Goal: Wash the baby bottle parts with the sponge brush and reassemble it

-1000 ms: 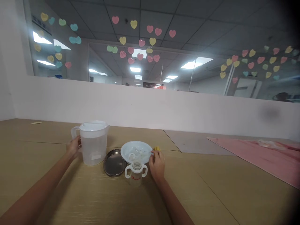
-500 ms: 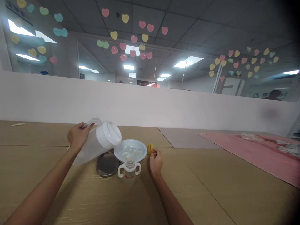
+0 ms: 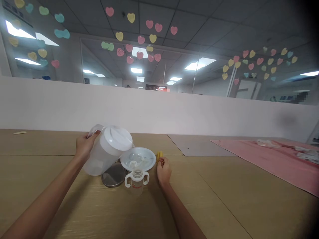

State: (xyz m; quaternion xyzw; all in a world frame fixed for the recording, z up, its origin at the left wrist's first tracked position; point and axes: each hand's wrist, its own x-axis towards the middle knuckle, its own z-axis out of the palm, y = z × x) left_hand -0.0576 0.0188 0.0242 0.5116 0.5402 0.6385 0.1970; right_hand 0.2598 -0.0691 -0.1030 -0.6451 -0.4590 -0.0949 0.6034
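1. Left hand [image 3: 84,145] is wrapped around the handle of a clear jug [image 3: 103,156], left of centre in the frame, tipped toward the white bowl [image 3: 152,161].
2. Right hand [image 3: 163,171] is pinching a thin stick [image 3: 149,157] that reaches over the bowl, with a yellow thing [image 3: 159,154] at the fingertips.
3. Lower centre: open two-handled bottle [image 3: 137,185] upright on the surface [image 3: 214,202], metal tray [image 3: 113,178] beside it.
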